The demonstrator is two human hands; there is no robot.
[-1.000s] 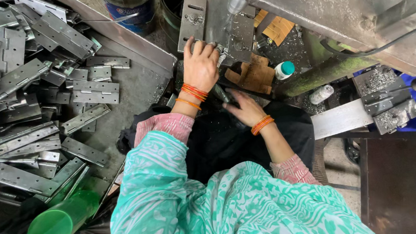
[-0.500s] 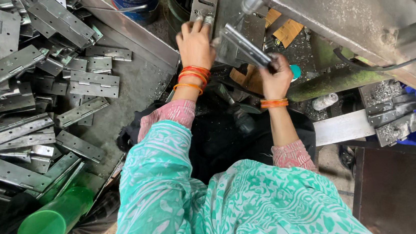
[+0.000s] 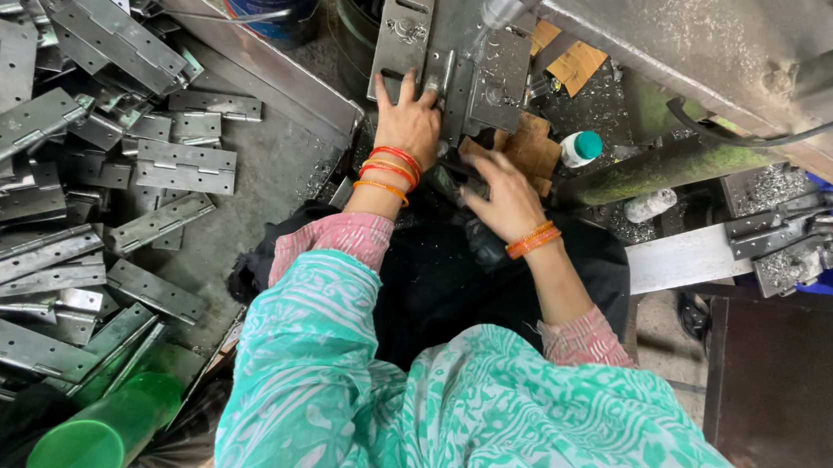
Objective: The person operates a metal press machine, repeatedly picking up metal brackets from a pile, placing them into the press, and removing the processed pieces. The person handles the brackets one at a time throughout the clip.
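Hands at the metal plates beneath the machine.

The left hand lies flat, fingers spread, pressing on the grey metal plates at the far centre, apparently to steady them under the machine body. The right hand hovers just nearer, fingers loosely extended over cardboard scraps; whether it pinches anything I cannot tell. A heap of steel hinges fills the tray at left, within reach. A small white bottle with a teal cap stands right of the hands. A blue-labelled round can sits far; a green bottle with a blue cap lies near left.
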